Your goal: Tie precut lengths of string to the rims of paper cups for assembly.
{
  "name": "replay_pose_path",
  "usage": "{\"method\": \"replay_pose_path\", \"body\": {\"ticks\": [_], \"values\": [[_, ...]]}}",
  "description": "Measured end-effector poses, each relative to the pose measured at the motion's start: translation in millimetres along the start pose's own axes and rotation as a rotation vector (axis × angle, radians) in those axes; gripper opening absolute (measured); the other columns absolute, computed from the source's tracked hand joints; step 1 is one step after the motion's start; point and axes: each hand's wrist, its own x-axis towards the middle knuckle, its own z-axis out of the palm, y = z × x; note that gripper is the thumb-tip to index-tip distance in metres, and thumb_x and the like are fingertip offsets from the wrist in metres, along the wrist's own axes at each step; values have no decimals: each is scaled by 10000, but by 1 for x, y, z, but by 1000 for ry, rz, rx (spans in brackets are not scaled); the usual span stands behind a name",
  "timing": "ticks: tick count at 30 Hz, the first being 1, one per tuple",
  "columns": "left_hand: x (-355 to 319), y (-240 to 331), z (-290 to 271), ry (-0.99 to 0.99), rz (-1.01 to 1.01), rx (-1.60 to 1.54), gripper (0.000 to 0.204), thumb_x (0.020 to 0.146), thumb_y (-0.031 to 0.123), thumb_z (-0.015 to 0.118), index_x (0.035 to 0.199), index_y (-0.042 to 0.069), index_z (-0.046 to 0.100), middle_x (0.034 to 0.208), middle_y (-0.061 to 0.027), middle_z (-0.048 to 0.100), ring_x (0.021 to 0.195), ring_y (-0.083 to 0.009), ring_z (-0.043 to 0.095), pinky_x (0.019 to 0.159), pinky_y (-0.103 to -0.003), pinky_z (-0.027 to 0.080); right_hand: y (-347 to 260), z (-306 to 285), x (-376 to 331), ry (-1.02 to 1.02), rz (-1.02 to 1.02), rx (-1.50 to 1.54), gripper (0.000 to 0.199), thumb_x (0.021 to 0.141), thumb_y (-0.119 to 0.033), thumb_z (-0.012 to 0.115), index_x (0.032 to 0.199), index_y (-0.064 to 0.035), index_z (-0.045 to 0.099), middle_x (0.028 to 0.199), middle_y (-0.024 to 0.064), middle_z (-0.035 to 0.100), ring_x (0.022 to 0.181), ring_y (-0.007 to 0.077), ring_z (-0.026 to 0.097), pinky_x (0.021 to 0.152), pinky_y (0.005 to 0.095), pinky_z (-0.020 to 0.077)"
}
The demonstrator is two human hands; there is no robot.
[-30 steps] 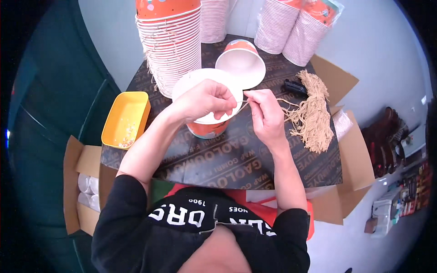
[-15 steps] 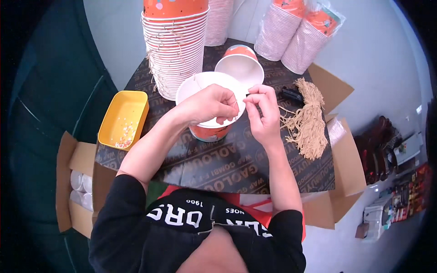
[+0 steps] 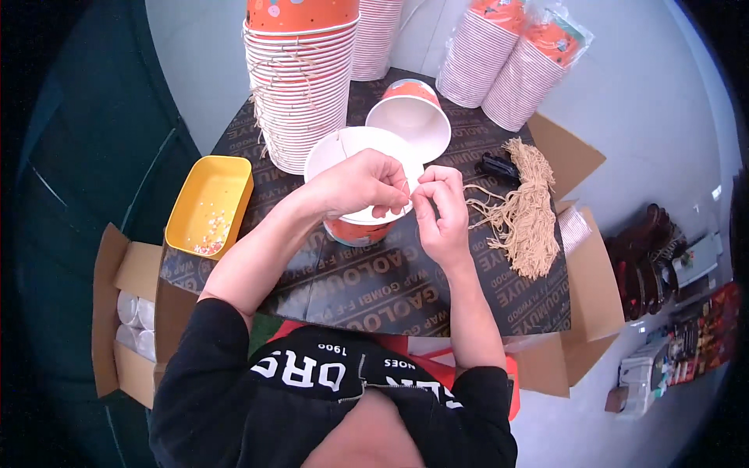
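A white-lined paper bucket with an orange printed outside stands upright before me. My left hand reaches over its mouth, thumb and fingertips pinched on a thin string at the right part of the rim. Close beside it, my right hand pinches at the same spot, its fingertips almost touching the left ones. The string is very fine and mostly hidden by the fingers. Another bit of string shows at the bucket's far rim. Just behind, an empty paper bucket lies on its side, mouth toward me.
A tall stack of nested buckets stands behind left; bagged stacks stand behind right. A yellow tray with small beads sits left. A tan string bundle and a black object lie right. Cardboard boxes flank the dark table.
My right hand has come slightly down and left, its fingertips closing in on the left hand's at the rim. The left hand stays nearly in place.
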Motion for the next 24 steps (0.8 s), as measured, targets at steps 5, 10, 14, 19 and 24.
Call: {"method": "replay_pose_path", "body": {"ticks": [5, 10, 14, 19, 24], "values": [[-1, 0, -1, 67, 1, -10, 39, 786, -43, 670, 795, -30, 634, 699, -66, 632, 596, -108, 569, 550, -238, 447, -14, 0, -1, 21, -117, -88, 134, 770, 51, 685, 832, -4, 580, 944, 109, 553, 900, 270, 528, 788, 356, 443], [0, -3, -1, 53, 8, 28, 57, 772, -47, 676, 787, -16, 631, 694, -51, 622, 619, -103, 574, 570, -237, 449, -12, 4, -3, 3, -153, -67, 137, 767, 40, 692, 838, -22, 592, 933, 96, 572, 896, 287, 536, 789, 374, 449], [-1, -5, 2, 55, 51, 96, 76, 765, -39, 682, 795, 4, 628, 719, -27, 619, 658, -90, 556, 585, -235, 441, 5, -1, -3, 12, -82, -96, 71, 826, -60, 674, 871, -49, 619, 970, 81, 633, 962, 301, 537, 853, 407, 417], [-4, -10, 8, 68, 164, 268, 78, 789, -6, 678, 797, 6, 601, 715, -27, 610, 670, -84, 527, 601, -260, 449, 3, -3, -2, -53, 3, -131, 31, 838, -78, 657, 857, -53, 652, 958, 48, 633, 993, 271, 509, 888, 390, 367], [-8, -11, 22, 291, 416, 721, 109, 789, -36, 643, 807, -3, 540, 736, -106, 596, 676, -229, 609, 619, -324, 483, -1, -1, -3, -69, 83, -93, 47, 837, -62, 648, 854, -20, 659, 948, 67, 606, 972, 273, 492, 888, 390, 371]]}}
